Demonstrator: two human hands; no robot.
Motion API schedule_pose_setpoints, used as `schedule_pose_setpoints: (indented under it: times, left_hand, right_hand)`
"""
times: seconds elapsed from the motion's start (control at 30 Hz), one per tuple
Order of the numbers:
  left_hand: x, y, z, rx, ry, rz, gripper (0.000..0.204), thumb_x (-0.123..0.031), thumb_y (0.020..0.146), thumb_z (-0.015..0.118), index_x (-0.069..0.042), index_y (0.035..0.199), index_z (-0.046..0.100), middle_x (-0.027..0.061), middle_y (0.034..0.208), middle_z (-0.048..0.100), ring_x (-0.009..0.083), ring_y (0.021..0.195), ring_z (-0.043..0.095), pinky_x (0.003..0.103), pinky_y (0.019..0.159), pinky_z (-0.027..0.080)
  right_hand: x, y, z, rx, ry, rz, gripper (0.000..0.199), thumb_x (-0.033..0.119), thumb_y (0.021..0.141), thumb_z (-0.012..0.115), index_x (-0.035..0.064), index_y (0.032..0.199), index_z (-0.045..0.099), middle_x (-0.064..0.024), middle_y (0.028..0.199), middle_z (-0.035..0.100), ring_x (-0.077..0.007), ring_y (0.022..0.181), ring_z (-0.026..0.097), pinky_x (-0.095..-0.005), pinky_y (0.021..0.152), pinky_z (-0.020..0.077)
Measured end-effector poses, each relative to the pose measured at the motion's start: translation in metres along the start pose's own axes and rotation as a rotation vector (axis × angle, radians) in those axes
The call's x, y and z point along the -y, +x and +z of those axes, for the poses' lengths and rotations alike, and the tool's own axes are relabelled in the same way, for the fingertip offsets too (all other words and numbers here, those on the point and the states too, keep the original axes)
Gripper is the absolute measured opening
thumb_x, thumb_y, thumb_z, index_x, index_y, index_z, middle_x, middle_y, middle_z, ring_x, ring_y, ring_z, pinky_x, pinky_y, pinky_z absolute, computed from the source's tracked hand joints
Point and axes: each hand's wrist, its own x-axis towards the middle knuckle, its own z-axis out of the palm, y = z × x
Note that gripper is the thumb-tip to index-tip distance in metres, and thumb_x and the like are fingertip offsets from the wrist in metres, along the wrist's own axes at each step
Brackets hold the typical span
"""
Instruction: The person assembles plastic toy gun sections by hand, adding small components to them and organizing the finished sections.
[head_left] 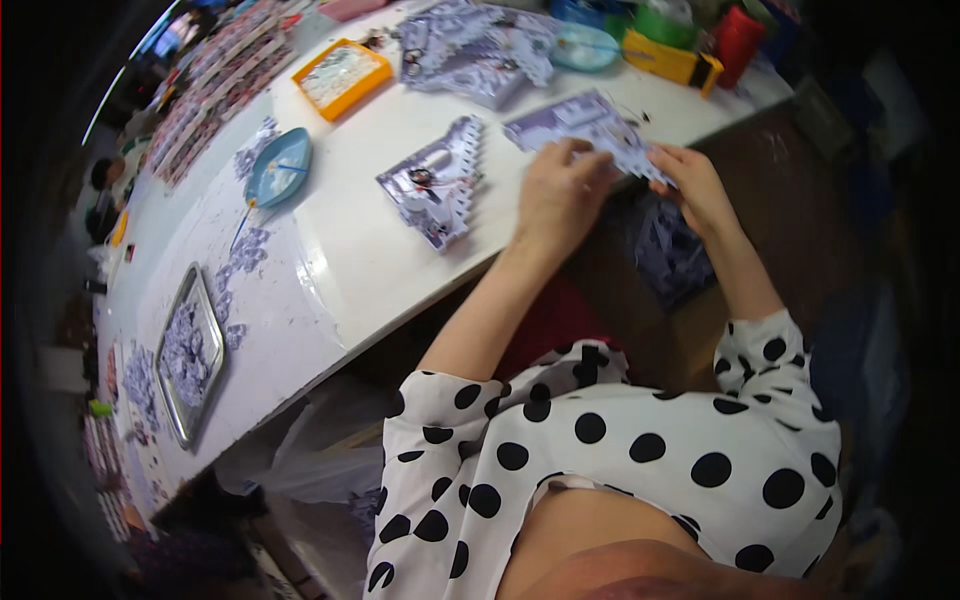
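Observation:
A flat lavender plastic piece with a toothed edge [580,118] lies at the table's near edge, partly jutting over it. My right hand [700,190] pinches its right end between thumb and fingers. Over its near side my left hand [562,195] is closed, fingers curled; what they hold, if anything, is hidden. Just left of that hand rests a similar toothed lavender piece [440,170], with small black and red parts on it. Farther back is a pile of lavender pieces [470,50].
The white table [340,240] bears an orange tray [345,105] of white bits, a blue dish [270,185] with a thin stick, and a metal tray [170,405] of lavender bits. Back right stand a yellow holder [665,62] and a red container [738,48]. A dark-purple heap [668,250] sits below the edge.

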Motion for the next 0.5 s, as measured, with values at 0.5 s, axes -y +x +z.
schedule_pose_setpoints:
  times: [0.5]
  left_hand:
    - [0.031,-0.018,-0.022,-0.086,0.046,-0.137,0.044,-0.006,0.084,0.079,-0.01,0.126,0.068,0.0129,0.127,0.062,0.023,0.093,0.071,0.034,0.083,0.058]
  right_hand:
    - [-0.015,0.012,0.061,0.029,0.067,-0.014,0.034,0.019,0.1,0.063,-0.0056,0.124,0.066,-0.0084,0.103,0.072,-0.0121,0.079,0.068,-0.0223,0.071,0.0576]
